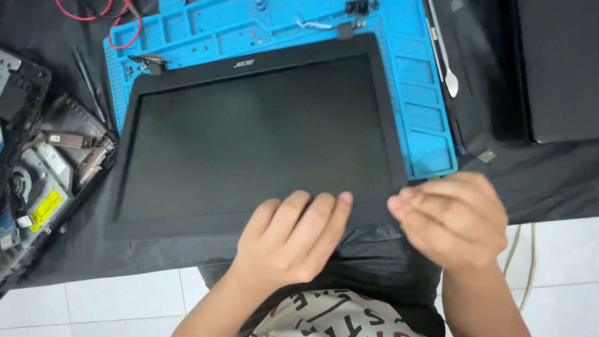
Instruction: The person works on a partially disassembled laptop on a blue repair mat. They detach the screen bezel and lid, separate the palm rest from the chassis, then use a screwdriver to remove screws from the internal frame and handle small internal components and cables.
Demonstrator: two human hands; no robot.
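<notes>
A laptop screen panel (256,134) with a black bezel fills the middle of the frame, lying flat and face up, its dark display unlit; its upper part rests on a blue work mat (424,118) moulded with small compartments, which shows along the top and down the right side of the panel; its lower edge reaches over a black cloth (549,181) that covers the table.

The left hand (290,240) sits at the lower middle of the frame, palm down, fingers held together and slightly bent, their tips resting on the bottom strip of the bezel; it grips nothing, only presses or touches the frame there. The right hand (455,218) is at the lower right, blurred, its fingers curled loosely inward with the fingertips at the panel's lower right corner; whether they pinch the bezel edge or merely touch it cannot be told.

At the left edge of the frame lies an opened laptop base (47,181), its inner parts bare: a fan, metal brackets and a yellow label. Just above it, two thin black tools (90,84) lie slanted on the cloth. Red wire (128,31) loops at the upper left, over the corner of the mat. A slim metal spudger (444,53) lies along the mat's right side in the upper right; further right a dark flat lid (558,68) rests on the cloth. White floor tiles (125,296) show along the bottom.
</notes>
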